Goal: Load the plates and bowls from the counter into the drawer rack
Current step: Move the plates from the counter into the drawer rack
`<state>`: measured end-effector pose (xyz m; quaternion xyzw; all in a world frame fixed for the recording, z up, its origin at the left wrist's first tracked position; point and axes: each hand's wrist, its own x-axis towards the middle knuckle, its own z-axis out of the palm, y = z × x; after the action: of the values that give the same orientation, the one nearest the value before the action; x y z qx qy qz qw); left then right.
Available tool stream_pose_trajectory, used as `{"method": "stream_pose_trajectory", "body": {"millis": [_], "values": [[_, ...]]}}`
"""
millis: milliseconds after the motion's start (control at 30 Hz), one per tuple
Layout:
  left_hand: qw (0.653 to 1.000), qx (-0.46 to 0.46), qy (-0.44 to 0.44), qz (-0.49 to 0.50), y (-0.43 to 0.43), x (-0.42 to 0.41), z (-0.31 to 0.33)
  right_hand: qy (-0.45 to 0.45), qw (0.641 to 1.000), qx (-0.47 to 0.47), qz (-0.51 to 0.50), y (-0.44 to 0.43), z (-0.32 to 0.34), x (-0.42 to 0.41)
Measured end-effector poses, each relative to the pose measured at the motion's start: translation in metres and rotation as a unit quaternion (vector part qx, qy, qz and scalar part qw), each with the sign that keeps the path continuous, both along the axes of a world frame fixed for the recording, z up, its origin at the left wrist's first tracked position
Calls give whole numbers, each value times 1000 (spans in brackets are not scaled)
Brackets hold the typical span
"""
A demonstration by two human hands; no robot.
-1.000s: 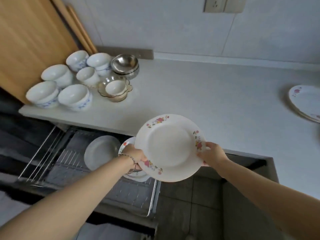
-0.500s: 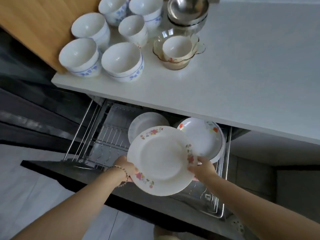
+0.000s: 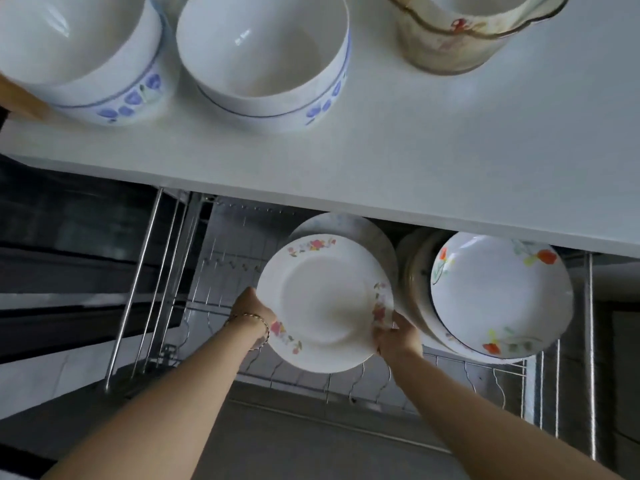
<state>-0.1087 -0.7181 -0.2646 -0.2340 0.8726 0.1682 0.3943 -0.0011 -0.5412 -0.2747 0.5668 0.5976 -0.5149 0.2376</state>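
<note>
While both my hands gripped one pink-flowered plate by its rim, left hand on the left edge and right hand curled over the right edge, it stood tilted over the middle of the wire drawer rack.

Rack count: one pale plate just behind the held one, contact unclear; one orange-flowered plate to the right, fronting more plates I couldn't count.

Counter count: two white bowls with blue flowers, left bowl and right bowl side by side near the near edge, plus one scalloped glass bowl further right.

One thin bracelet sat on my left wrist.

Surface was a white counter overhanging the far end of the open rack. Dark cabinet fronts stood at left, pale floor below them.
</note>
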Motion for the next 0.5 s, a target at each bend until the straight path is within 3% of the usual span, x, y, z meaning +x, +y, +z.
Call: {"method": "stream_pose_trajectory", "body": {"millis": [233, 500], "values": [[998, -17, 28, -46, 23, -32, -35, 14, 996, 79, -46, 3, -23, -18], [997, -15, 65, -50, 40, -31, -49, -31, 996, 79, -23, -5, -35, -28]]}}
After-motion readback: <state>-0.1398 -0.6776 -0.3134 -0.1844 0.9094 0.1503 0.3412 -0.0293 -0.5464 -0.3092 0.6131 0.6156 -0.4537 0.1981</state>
